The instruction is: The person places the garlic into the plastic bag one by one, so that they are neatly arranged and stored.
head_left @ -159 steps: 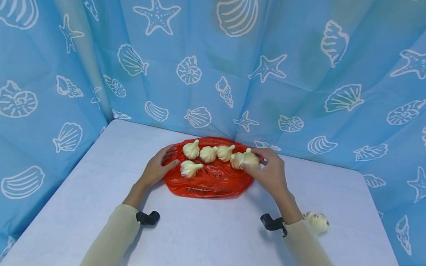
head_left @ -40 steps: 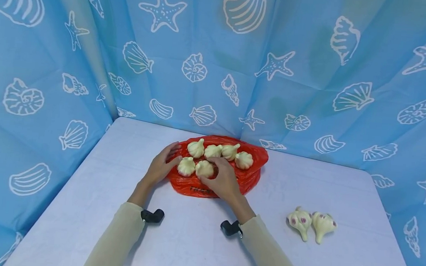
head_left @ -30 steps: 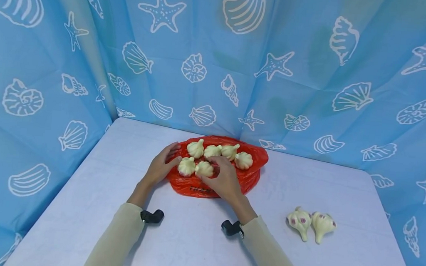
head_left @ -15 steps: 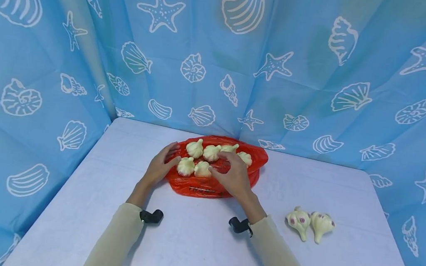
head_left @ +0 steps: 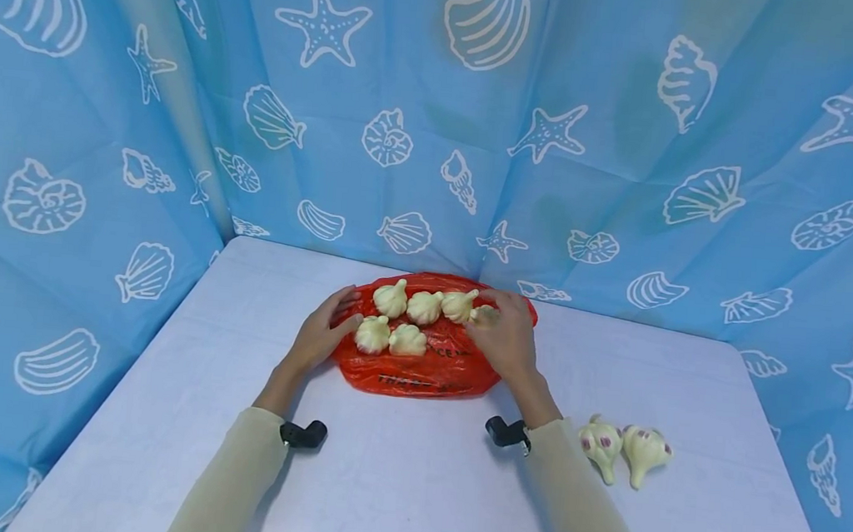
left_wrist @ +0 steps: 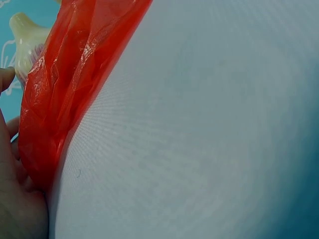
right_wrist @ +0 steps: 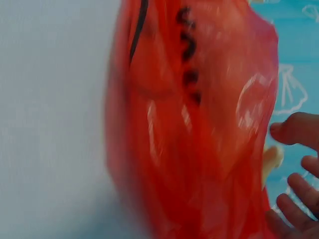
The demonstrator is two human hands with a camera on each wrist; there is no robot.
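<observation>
Several pale garlic bulbs [head_left: 390,298] rest on a red plastic bag [head_left: 417,380] with black print, in a back row and a front pair. My left hand [head_left: 320,329] lies along the bag's left end, its fingers touching the plastic, the thumb near a front bulb [head_left: 373,334]. The other front bulb [head_left: 408,340] sits beside that one. My right hand [head_left: 507,335] reaches over the bag's right end, largely covering the rightmost bulb [head_left: 483,313]. In the right wrist view, the fingers [right_wrist: 299,186] are spread apart with nothing visible between them, and a bulb's stem [right_wrist: 272,158] shows nearby.
Two more garlic bulbs [head_left: 599,445] with purple patches lie together on the white tabletop [head_left: 409,482], right of my right forearm. A blue shell-print curtain [head_left: 404,172] hangs close behind the table and along its sides.
From holding the front-row bulb beside the left one, my right hand has let go and moved right to the back row's right end. My left hand has stayed at the bag's left end.
</observation>
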